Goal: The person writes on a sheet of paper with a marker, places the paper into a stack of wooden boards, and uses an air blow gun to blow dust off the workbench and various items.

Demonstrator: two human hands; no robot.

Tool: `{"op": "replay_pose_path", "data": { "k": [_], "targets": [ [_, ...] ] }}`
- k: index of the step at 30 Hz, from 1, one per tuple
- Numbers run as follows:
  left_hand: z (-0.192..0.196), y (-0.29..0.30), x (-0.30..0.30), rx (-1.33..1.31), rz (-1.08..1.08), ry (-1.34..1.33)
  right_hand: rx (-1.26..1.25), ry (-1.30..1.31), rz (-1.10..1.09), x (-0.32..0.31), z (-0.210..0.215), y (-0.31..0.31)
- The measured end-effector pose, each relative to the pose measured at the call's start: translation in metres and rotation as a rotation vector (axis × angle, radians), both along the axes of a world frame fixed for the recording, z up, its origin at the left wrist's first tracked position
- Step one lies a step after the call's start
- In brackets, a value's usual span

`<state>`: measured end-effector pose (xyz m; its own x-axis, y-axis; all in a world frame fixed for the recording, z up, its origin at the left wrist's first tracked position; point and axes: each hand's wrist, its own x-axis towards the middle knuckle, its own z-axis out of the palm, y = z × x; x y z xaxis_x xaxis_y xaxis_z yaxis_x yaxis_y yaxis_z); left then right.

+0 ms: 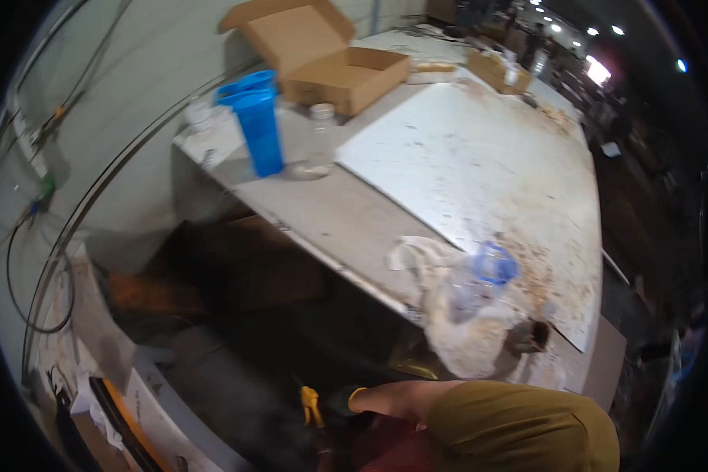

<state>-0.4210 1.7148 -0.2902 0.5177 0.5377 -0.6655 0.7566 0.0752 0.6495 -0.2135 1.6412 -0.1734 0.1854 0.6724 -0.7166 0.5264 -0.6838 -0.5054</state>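
My right arm, in a mustard sleeve (pixel 527 425), comes in from the lower right and reaches left below the table edge. The right hand (pixel 343 401) wears a dark glove with a yellow cuff; its fingers merge into the shadow. Just left of it is a yellow tool (pixel 311 406) with two prongs pointing down and a thin tip above, perhaps an air blow gun. Whether the right hand touches it is unclear. Under the tool, a dim reddish shape (pixel 325 455) may be my left arm, its hand lost in the dark. Dark red cloth (pixel 393 444) lies beside the arm.
On the table (pixel 480 149) stand an open cardboard box (pixel 370 79), a blue tumbler (pixel 258 130) and a clear bottle (pixel 320 138). A clear jug with a blue rim (pixel 494 267) lies on crumpled whitish cloth (pixel 468 342) at the near corner. Cables (pixel 47 185) hang along the left wall.
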Motion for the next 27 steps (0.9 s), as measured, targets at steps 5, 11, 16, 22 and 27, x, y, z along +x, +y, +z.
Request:
{"op": "replay_pose_path", "data": {
  "k": [5, 11, 16, 22, 27],
  "targets": [
    [-0.042, 0.007, 0.023, -0.392, 0.150, -0.001, 0.039, -0.186, -0.232, 0.043, -0.157, 0.004],
    [-0.049, 0.015, 0.037, -0.215, 0.045, 0.129, -0.015, 0.110, -0.538, 0.130, -0.304, -0.033],
    [-0.059, 0.028, 0.091, 0.443, -0.528, 0.019, -0.137, -0.079, -0.743, 0.262, -0.369, -0.020],
    [-0.051, 0.033, 0.131, 0.074, -0.379, 0.220, -0.137, -0.277, -0.919, 0.390, -0.439, -0.032],
    [-0.099, 0.037, 0.096, 0.642, -0.317, 0.003, -0.050, -0.405, -0.953, 0.466, -0.487, -0.014]
  ]
}}
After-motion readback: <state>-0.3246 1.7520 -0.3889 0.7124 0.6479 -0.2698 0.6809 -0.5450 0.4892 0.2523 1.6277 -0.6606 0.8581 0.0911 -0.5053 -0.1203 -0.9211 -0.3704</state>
